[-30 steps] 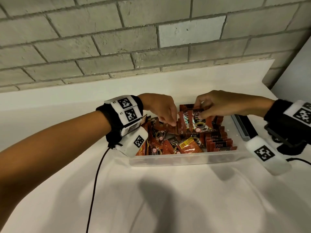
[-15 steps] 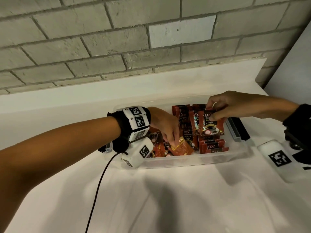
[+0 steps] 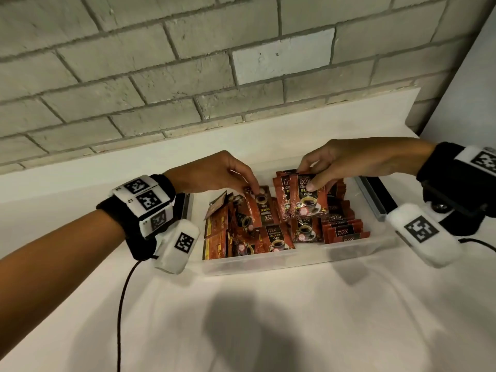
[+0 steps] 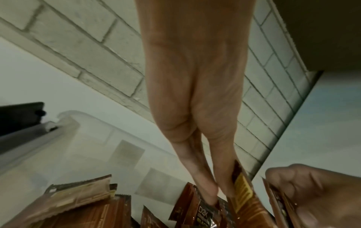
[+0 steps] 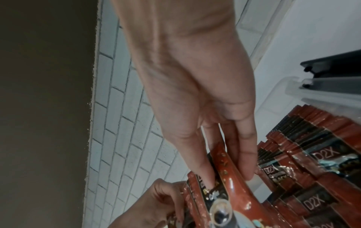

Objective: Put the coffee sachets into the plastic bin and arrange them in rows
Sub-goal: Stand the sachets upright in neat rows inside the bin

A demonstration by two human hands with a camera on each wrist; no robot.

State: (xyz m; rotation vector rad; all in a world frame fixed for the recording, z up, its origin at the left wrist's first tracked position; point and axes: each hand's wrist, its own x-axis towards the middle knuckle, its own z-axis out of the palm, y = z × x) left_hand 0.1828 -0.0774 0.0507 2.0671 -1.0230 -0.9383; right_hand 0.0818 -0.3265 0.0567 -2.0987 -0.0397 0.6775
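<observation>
Red-brown foil coffee sachets fill the clear plastic bin on the white desk, and the sorting has moved on a step. Half a second ago the left hand was low at the near side of the bin, fingertips on a gold-backed sachet; now it has lifted toward the middle and pinches the top edge of a loose sachet that lies with its print upside down among the jumble. The right hand has kept its pinch on a small upright sheaf, thumb on the printed face and fingers behind, held over the bin's centre just left of the finished row standing on edge along the right side. The left wrist view shows thumb and fingers closed on the foil; the right wrist view shows the sheaf clamped between thumb and fingers with the packed row beside it. My reading is that the left hand is feeding another piece to the sheaf, which would then be set beside the standing row. The left half is still a loose heap, so plenty of arranging remains.
</observation>
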